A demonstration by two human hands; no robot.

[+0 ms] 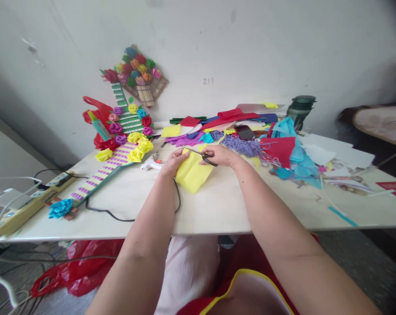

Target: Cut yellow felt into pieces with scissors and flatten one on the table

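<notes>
Above the counter (217,214), the left hand (173,162) is pinching a yellow sheet (194,177) in its grip, while the right hand (223,156) is gripping scissors (203,155) that are apparently crossing the sheet's upper edge.

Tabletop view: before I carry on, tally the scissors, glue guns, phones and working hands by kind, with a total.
Scissors: 1 pair
Glue gun: 1
Phone: 1
Hands: 2, left hand and right hand
Total: 5
</notes>
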